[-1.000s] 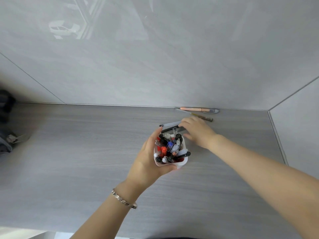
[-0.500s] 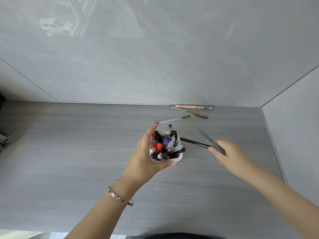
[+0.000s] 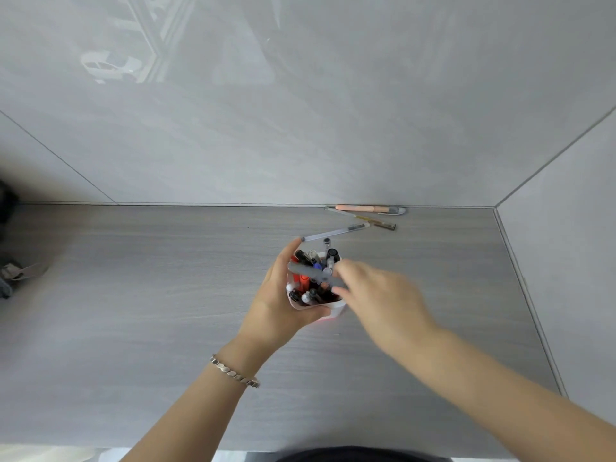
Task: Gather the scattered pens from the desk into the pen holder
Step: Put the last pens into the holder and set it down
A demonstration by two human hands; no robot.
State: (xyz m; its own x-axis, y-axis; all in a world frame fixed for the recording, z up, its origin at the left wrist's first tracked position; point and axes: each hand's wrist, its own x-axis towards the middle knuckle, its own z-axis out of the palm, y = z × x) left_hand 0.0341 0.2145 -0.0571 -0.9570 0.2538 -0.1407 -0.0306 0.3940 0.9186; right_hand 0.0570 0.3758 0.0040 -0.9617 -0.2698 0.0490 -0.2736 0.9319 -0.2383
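Note:
My left hand [image 3: 278, 303] is wrapped around a white pen holder [image 3: 336, 308] packed with several black, red and blue pens, at the middle of the grey desk [image 3: 166, 311]. My right hand [image 3: 380, 295] is right of the holder and grips a dark grey pen [image 3: 308, 271], blurred, lying across the holder's open top. A clear pen [image 3: 335, 232] lies on the desk just behind the holder. Further back, by the wall, lie a peach pen [image 3: 363, 208] and a thin brownish pen [image 3: 373, 221].
A glossy grey wall [image 3: 300, 111] closes the desk at the back and a side wall [image 3: 573, 261] closes it on the right. Dark objects [image 3: 8, 278] sit at the desk's left edge. A bracelet [image 3: 235, 375] is on my left wrist.
My right hand picked up a dark pen behind the holder, swung out to the right with it, then came back left over the holder's top. The holder stayed in my left hand.

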